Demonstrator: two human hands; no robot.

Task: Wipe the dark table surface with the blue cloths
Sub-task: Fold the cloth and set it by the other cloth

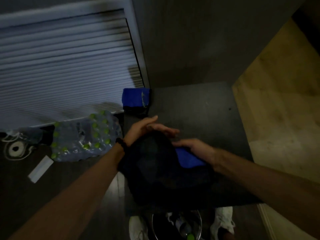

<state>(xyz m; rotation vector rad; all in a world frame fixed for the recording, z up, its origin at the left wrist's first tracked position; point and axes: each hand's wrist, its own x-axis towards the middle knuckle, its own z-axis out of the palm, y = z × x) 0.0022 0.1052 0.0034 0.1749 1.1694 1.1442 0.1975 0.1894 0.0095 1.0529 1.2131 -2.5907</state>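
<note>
I see a dim room from above, with a dark, matte bench (199, 104) set into a corner of grey wall. Right of the bench stands a pale, rough wooden panel (277, 101). Left of the bench, a window with ribbed white blinds (60, 66) is smeared by motion blur. On the floor left of the bench lies a shrink-wrapped pack of water bottles (83, 137) with green caps, and beyond it a flat white strip (40, 168). Below the bench's near edge I see a round metal-rimmed bin (176, 226) between two white shoes.

A folded blue cloth (136, 98), soft and squarish, sits at the bench's far left corner. On the near part of the bench lies a large dark bundle of fabric (155, 170), its shape hard to read in the gloom. A second blue cloth (188, 157) shows as a bright wedge at the bundle's right side.

My left hand (145, 127), with a dark beaded wristband, rests over the bundle's top with fingers stretched out, gripping nothing. My right hand (195, 147) lies palm down on the second blue cloth, fingers extended and pressing rather than curled.
</note>
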